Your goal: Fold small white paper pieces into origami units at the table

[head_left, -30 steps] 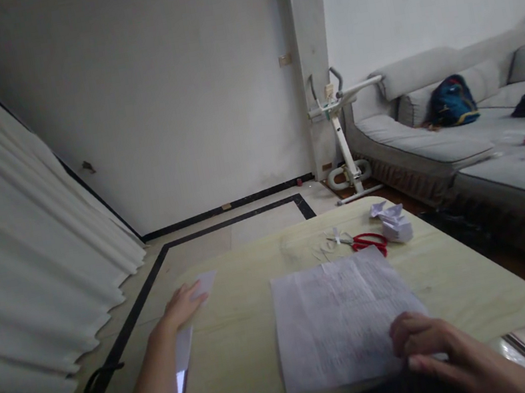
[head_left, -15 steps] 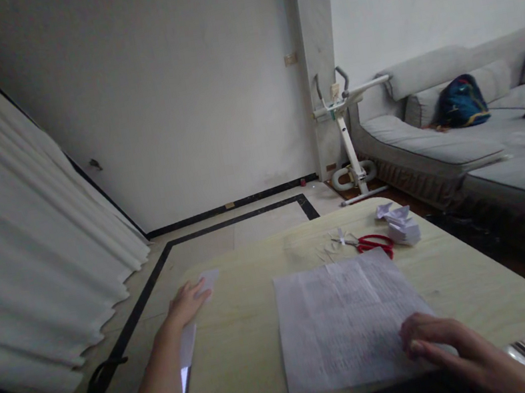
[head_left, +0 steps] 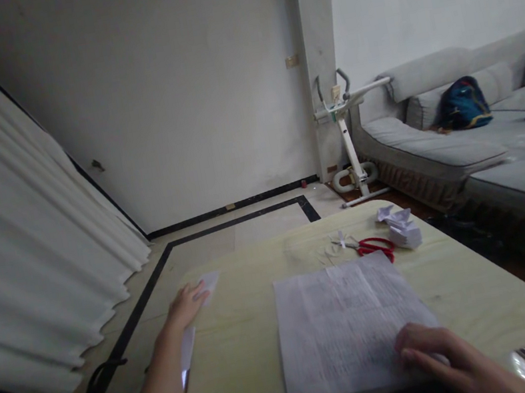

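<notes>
A large printed sheet [head_left: 342, 331] lies on a pale wooden table [head_left: 240, 342]; the right hand [head_left: 432, 353] curls at the sheet's near right corner, its grip impossible to tell; the left hand [head_left: 185, 307], fingers outstretched, rests on white paper [head_left: 211, 283] at the table's left edge; red-handled scissors [head_left: 375, 246] lie beyond.

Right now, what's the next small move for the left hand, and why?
I'd probably draw the left hand inward with the white paper at its fingers: that paper sits at the left edge of the table, while bare tabletop separates it from the printed sheet, where the right hand is at the near right corner.
</notes>
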Motion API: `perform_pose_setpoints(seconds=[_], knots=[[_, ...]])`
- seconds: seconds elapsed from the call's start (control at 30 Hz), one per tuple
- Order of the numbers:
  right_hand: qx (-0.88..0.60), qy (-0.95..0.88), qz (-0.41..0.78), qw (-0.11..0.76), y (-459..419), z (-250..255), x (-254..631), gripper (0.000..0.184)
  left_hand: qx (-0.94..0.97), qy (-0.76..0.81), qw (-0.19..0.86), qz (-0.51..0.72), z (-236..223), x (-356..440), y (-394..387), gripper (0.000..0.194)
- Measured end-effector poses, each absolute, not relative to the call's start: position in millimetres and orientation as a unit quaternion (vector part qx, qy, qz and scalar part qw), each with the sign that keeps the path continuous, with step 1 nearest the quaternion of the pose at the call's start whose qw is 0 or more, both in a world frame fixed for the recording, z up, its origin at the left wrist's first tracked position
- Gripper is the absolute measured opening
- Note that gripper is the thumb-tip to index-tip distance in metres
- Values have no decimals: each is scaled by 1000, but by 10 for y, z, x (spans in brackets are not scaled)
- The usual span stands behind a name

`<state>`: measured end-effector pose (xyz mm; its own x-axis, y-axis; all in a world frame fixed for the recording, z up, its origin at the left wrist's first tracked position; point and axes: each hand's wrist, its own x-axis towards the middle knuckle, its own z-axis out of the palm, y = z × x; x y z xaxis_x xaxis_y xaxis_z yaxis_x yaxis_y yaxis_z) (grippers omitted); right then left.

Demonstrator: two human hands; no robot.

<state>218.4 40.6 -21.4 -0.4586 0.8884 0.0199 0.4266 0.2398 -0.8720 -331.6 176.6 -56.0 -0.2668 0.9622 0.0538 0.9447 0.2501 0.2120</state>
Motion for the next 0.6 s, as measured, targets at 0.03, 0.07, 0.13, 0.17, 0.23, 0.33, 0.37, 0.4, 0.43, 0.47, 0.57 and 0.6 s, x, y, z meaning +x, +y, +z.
perform_pose_setpoints(seconds=[0.03, 0.07, 0.13, 0.17, 0.23, 0.33, 0.37, 0.4, 0.43, 0.47, 0.57, 0.6], knots=[[-443, -741, 424, 274, 411, -218, 2183, 44, 601, 789, 52, 112, -562, -3319, 1767, 37], [-440, -743, 421, 278, 417, -224, 2181, 44, 598, 789, 64, 124, -566, -3321, 1771, 36], [-432, -746, 420, 283, 431, -234, 2174, 44, 592, 787, 86, 150, -578, -3322, 1778, 34], [-430, -747, 420, 285, 437, -234, 2169, 44, 588, 786, 95, 165, -583, -3320, 1782, 33], [-432, -743, 421, 290, 444, -219, 2155, 45, 579, 783, 112, 199, -577, -3311, 1785, 32], [-437, -737, 424, 293, 448, -161, 2144, 47, 559, 773, 137, 267, -481, -3289, 1782, 30], [-437, -738, 423, 293, 451, -140, 2147, 47, 549, 768, 144, 296, -419, -3279, 1780, 30], [-438, -739, 421, 292, 458, -122, 2154, 47, 538, 762, 150, 327, -344, -3262, 1777, 30], [-438, -740, 419, 293, 468, -109, 2165, 46, 524, 755, 155, 361, -260, -3235, 1773, 29], [-438, -741, 415, 295, 483, -101, 2177, 46, 508, 748, 157, 397, -172, -3193, 1766, 30], [-435, -746, 408, 296, 553, -89, 2209, 43, 477, 701, 166, 504, 57, -2922, 1704, 43], [-434, -749, 403, 297, 581, -80, 2210, 43, 475, 680, 171, 532, 107, -2777, 1665, 48]])
